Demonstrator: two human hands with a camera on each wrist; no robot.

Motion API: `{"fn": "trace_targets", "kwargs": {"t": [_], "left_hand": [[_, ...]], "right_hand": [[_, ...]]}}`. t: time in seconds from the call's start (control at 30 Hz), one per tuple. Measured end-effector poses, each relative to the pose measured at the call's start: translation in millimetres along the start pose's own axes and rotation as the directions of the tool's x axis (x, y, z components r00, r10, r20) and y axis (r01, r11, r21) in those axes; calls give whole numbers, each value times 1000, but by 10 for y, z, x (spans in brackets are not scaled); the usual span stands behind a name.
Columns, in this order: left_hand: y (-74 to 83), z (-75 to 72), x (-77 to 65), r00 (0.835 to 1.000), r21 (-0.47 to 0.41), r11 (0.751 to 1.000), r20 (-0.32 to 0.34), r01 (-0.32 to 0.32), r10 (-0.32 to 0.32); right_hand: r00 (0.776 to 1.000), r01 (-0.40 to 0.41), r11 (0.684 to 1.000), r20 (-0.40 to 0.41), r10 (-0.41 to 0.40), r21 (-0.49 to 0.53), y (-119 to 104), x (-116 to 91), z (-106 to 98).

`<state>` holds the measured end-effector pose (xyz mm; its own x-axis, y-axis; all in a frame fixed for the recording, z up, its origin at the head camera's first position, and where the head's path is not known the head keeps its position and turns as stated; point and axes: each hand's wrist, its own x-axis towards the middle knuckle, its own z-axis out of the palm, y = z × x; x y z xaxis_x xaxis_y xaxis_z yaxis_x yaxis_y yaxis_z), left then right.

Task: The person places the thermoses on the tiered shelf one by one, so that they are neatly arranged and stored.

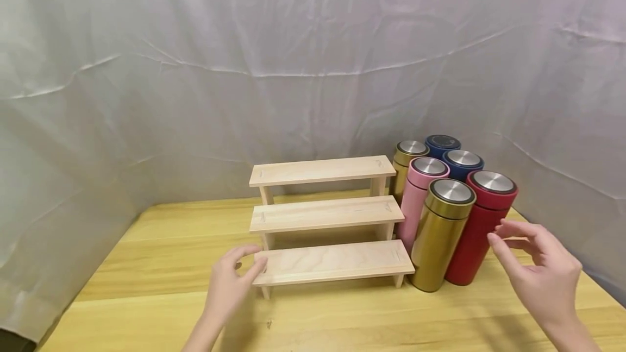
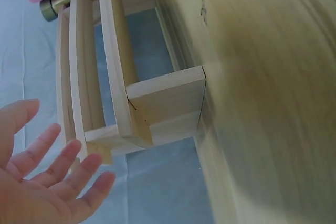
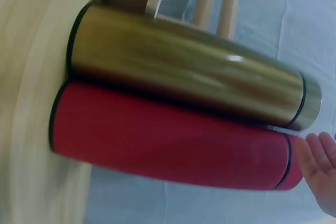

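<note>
A three-tier pale wooden step rack [image 1: 332, 261] stands on the table. At the left end of its lowest step is my left hand [image 1: 231, 281], fingers spread and slightly bent; the left wrist view shows its fingers [image 2: 68, 161] apart, with nothing between them. My right hand [image 1: 545, 273] hovers just right of a red thermos bottle [image 1: 476, 238], fingers loosely bent and holding nothing. In the right wrist view its fingertips are close to the red bottle's lid end. A gold thermos bottle [image 1: 437, 249] stands upright beside the red one, near the rack's right end.
Behind those two stand a pink bottle [image 1: 414, 202], another gold bottle [image 1: 401, 170] and two blue bottles, one nearer [image 1: 462, 170] and one farther back [image 1: 442, 148]. All have round lids. A grey cloth [image 1: 313, 80] hangs behind and beside the wooden table [image 1: 161, 265].
</note>
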<state>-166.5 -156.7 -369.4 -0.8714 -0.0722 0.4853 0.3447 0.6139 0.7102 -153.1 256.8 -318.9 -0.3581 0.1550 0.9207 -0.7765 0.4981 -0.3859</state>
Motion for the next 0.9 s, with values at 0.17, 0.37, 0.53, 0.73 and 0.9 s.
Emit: {"fn": "trace_targets", "kwargs": {"t": [0.17, 0.37, 0.53, 0.73, 0.9], "left_hand": [[-58, -57, 45, 984, -65, 987, 103, 150, -143], [-93, -110, 98, 956, -93, 964, 183, 249, -229], [-124, -144, 103, 917, -145, 939, 303, 312, -258], [-162, -145, 97, 870, -256, 885, 418, 388, -260], [-223, -122, 110, 848, -290, 857, 460, 425, -264]], "right_hand": [[998, -52, 998, -42, 50, -41, 102, -1, -81], [983, -177, 982, -56, 174, -62, 144, -7, -146], [911, -407, 911, 42, 410, -62, 725, -194, -347], [802, -573, 819, 208, 560, 7, 1723, -566, -605], [769, -591, 806, 331, 546, 43, 1828, -634, -554]]}}
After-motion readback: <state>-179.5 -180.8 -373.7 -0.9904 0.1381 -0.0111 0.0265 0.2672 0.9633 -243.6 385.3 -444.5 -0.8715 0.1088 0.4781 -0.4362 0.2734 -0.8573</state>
